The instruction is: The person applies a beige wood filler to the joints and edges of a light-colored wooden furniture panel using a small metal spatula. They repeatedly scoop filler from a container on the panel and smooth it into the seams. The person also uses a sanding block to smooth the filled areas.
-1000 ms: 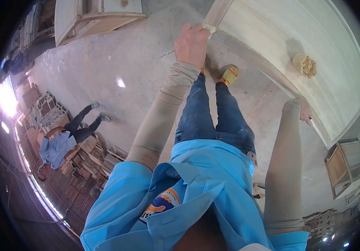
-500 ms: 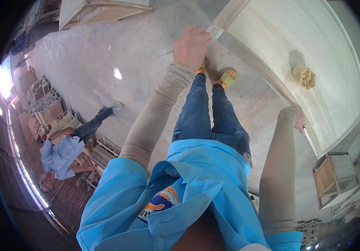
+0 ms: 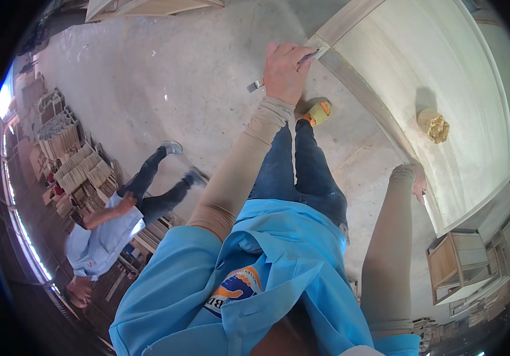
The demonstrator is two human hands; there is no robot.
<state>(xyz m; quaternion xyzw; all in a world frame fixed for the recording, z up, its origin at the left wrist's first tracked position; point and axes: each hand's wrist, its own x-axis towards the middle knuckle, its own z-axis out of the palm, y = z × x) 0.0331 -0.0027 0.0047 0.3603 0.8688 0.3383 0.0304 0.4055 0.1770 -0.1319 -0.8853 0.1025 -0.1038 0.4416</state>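
Your left hand (image 3: 286,74) was clenched around a flat-bladed tool (image 3: 255,86), its blade jutting out to the left, near the corner of the pale wooden panel (image 3: 373,35). Your right hand (image 3: 419,183) lay at the panel's near edge, its fingers partly hidden, so whether it gripped could not be told. A tan, rough-topped lump (image 3: 433,126) sat on the panel, nearer your right hand.

Panel (image 3: 373,65): pale, wood-edged, is facing upward.
Lump (image 3: 434,126): tan, rough-ended, is resting on the panel.
Flat-ended tool (image 3: 255,86): gray-tipped, is being held beside the panel.
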